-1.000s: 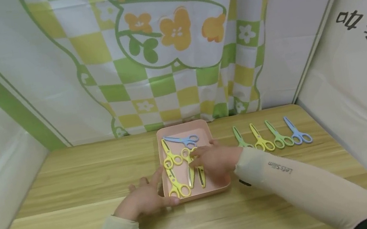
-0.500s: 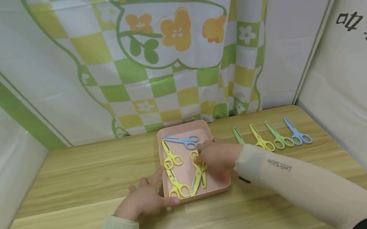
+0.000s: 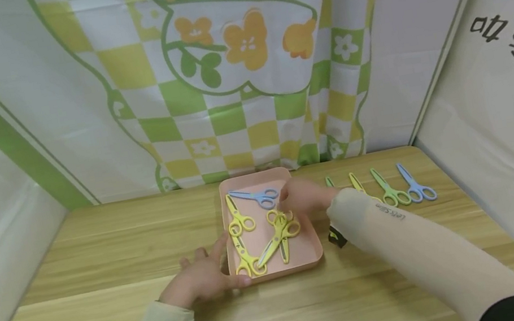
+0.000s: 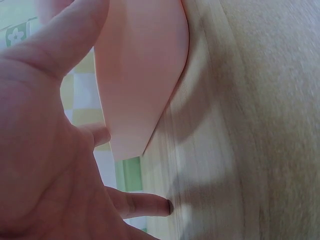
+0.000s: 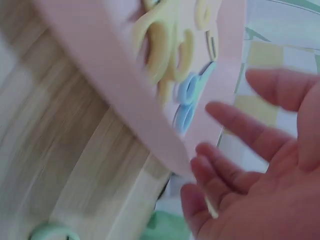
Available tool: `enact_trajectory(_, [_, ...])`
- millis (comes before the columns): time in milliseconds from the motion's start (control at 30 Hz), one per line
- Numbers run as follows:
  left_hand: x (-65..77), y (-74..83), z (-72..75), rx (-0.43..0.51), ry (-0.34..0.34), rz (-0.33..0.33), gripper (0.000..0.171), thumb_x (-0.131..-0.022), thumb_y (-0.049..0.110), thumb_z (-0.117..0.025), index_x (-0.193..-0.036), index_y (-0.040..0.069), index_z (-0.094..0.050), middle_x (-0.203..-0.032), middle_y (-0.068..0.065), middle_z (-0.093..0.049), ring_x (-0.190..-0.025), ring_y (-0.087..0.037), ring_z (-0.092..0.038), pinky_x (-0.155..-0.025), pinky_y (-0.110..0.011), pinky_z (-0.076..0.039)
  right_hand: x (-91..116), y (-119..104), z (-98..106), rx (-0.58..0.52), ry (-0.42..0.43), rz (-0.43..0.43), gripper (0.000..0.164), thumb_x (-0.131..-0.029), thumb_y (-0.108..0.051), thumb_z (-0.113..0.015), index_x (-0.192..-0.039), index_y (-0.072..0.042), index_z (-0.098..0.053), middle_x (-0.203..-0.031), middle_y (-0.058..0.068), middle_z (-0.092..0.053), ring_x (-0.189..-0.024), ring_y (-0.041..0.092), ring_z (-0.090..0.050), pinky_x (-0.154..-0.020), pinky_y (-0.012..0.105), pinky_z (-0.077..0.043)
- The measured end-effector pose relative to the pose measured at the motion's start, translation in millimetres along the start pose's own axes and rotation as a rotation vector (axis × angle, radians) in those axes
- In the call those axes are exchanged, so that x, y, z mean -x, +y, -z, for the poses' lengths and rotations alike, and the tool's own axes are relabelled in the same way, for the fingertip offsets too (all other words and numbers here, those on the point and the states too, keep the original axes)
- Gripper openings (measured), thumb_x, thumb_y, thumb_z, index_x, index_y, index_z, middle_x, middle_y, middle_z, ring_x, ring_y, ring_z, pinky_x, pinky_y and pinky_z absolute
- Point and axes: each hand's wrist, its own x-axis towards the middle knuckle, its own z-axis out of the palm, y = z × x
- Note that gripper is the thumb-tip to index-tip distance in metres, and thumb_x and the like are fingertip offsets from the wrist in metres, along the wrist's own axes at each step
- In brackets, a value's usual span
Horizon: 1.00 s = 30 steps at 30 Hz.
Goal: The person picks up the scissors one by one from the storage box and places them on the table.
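Note:
A pink tray (image 3: 270, 278) holds several yellow scissors and one blue pair. My left hand (image 3: 205, 276) touches the tray's near left corner, fingers spread and thumb along the front wall. Over the tray's right side is my right hand (image 3: 303, 196); in the right wrist view its loosely bent fingers (image 5: 240, 127) hold nothing. Just below that hand, yellow scissors (image 3: 274, 242) lie slanted across another yellow pair (image 3: 286, 252). The blue scissors (image 3: 255, 197) lie at the tray's far end. Two more yellow scissors, an upper pair (image 3: 234, 210) and a lower pair (image 3: 244, 254), line the left wall.
Right of the tray, several scissors stand in a row on the wooden table (image 3: 117, 248): green scissors (image 3: 391, 191) and blue scissors (image 3: 416, 187) show fully. My right forearm partly covers the yellow scissors (image 3: 357, 184) and another green pair. A patterned curtain (image 3: 256, 126) hangs behind.
My right hand has let go of a yellow pair of scissors and moved up, away from it. That pair now slants across another yellow pair. The left hand stays put.

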Motion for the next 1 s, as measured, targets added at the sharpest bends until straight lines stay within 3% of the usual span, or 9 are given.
enact_trajectory(100, [0.2, -0.2, 0.0, -0.002, -0.003, 0.003, 0.125, -0.07, 0.073, -0.072, -0.162, 0.02, -0.006, -0.147, -0.05, -0.012, -0.122, -0.079, -0.006, -0.095, -0.084, -0.011, -4, -3, 2, -0.076, 0.016, -0.072, 0.035, -0.096, -0.025, -0.064, -0.068, -0.005, -0.061, -0.057, -0.001, -0.048, -0.05, 0.012, -0.04, -0.052, 0.027, -0.039])
enact_trajectory(200, [-2.1, -2.0, -0.8, -0.009, -0.009, 0.007, 0.126, -0.069, 0.076, -0.071, -0.162, 0.021, -0.005, -0.147, -0.049, -0.012, -0.123, -0.079, -0.005, -0.096, -0.084, -0.01, -9, -11, 0, -0.129, 0.016, -0.152, 0.038, -0.092, -0.025, -0.068, -0.062, -0.01, -0.05, -0.057, -0.001, -0.041, -0.052, 0.014, -0.038, -0.053, 0.027, -0.037])
enact_trajectory(333, [-4.6, -4.8, -2.6, -0.011, -0.009, 0.017, 0.129, -0.066, 0.08, -0.068, -0.162, 0.024, -0.005, -0.15, -0.046, -0.011, -0.125, -0.077, -0.005, -0.097, -0.083, -0.008, -15, -20, -6, -0.145, 0.015, -0.23, 0.027, -0.086, -0.019, -0.074, -0.069, -0.01, -0.055, -0.069, 0.003, -0.049, -0.065, 0.017, -0.048, -0.062, 0.026, -0.042])
enact_trajectory(467, [-3.9, -4.8, -2.6, -0.005, -0.009, 0.017, 0.128, -0.065, 0.081, -0.068, -0.162, 0.026, -0.005, -0.149, -0.047, -0.012, -0.125, -0.077, -0.004, -0.097, -0.083, -0.008, -19, -25, -14, 0.114, -0.019, -0.203, 0.02, -0.085, -0.013, -0.072, -0.069, -0.008, -0.061, -0.079, 0.006, -0.062, -0.073, 0.02, -0.054, -0.069, 0.031, -0.049])
enact_trajectory(533, [-2.8, -3.2, -1.5, -0.002, -0.011, 0.013, 0.127, -0.067, 0.079, -0.069, -0.162, 0.024, -0.005, -0.149, -0.048, -0.011, -0.124, -0.078, -0.004, -0.097, -0.083, -0.009, -20, -26, -17, 0.267, -0.034, -0.17, 0.021, -0.087, -0.013, -0.068, -0.068, -0.01, -0.062, -0.082, 0.005, -0.065, -0.077, 0.02, -0.056, -0.084, 0.041, -0.05])
enact_trajectory(600, [-2.2, -2.0, -0.5, -0.004, -0.019, 0.022, 0.127, -0.068, 0.078, -0.07, -0.162, 0.025, -0.004, -0.15, -0.047, -0.01, -0.126, -0.077, -0.003, -0.098, -0.083, -0.009, -20, -27, -19, 0.375, -0.039, -0.145, 0.018, -0.089, -0.012, -0.064, -0.071, -0.012, -0.065, -0.088, 0.004, -0.067, -0.085, 0.021, -0.058, -0.097, 0.053, -0.043])
enact_trajectory(700, [-1.4, -1.2, -0.1, -0.002, -0.013, 0.017, 0.126, -0.069, 0.075, -0.071, -0.162, 0.023, -0.005, -0.149, -0.048, -0.011, -0.124, -0.078, -0.004, -0.096, -0.084, -0.011, -17, -29, -20, 0.426, -0.025, -0.147, 0.015, -0.093, -0.017, -0.063, -0.078, -0.015, -0.067, -0.097, 0.003, -0.067, -0.095, 0.024, -0.057, -0.102, 0.064, -0.031])
enact_trajectory(867, [-1.1, -2.8, -1.4, 0.003, -0.005, 0.02, 0.125, -0.069, 0.074, -0.072, -0.162, 0.023, -0.005, -0.149, -0.048, -0.011, -0.123, -0.078, -0.004, -0.094, -0.085, -0.012, -15, -30, -20, 0.505, -0.041, -0.148, 0.011, -0.093, -0.015, -0.063, -0.083, -0.015, -0.067, -0.099, 0.005, -0.065, -0.093, 0.026, -0.053, -0.094, 0.055, -0.034])
enact_trajectory(1000, [0.3, -1.7, -0.8, 0.002, -0.002, 0.016, 0.125, -0.07, 0.074, -0.072, -0.162, 0.023, -0.005, -0.148, -0.049, -0.011, -0.122, -0.079, -0.004, -0.093, -0.085, -0.014, -14, -26, -20, 0.568, -0.063, -0.084, 0.01, -0.092, -0.016, -0.063, -0.085, -0.017, -0.069, -0.101, 0.004, -0.064, -0.099, 0.026, -0.052, -0.097, 0.058, -0.035])
